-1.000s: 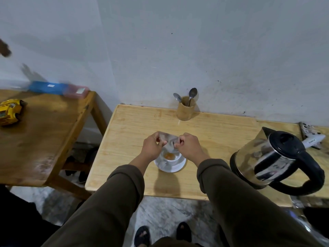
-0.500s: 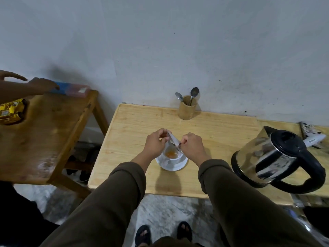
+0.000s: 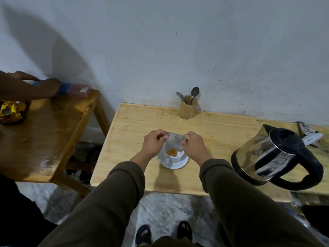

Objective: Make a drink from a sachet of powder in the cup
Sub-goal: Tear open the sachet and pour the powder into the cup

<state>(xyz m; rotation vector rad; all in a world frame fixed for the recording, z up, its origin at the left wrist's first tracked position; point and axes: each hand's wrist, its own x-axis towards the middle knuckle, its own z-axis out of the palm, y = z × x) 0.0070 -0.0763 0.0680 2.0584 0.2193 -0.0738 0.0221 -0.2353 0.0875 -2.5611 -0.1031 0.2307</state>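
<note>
A white cup (image 3: 175, 156) stands on a white saucer (image 3: 179, 164) near the middle of the light wooden table (image 3: 135, 125). Orange powder (image 3: 172, 152) lies in the bottom of the cup. Directly above the cup I hold a silvery sachet (image 3: 175, 141) stretched between both hands. My left hand (image 3: 154, 142) pinches its left edge and my right hand (image 3: 193, 143) pinches its right edge. The sachet hides the far rim of the cup.
A steel kettle (image 3: 270, 155) with a black handle stands at the table's right. A wooden holder (image 3: 187, 110) with two spoons sits by the wall. Another person's hands (image 3: 48, 85) reach over a darker side table (image 3: 44, 132) at the left, near a yellow packet (image 3: 11, 111).
The sachet was held flat, then tilted edge-on over the cup, and is now spread flat again between my hands. The other person's hands have reached onto the side table.
</note>
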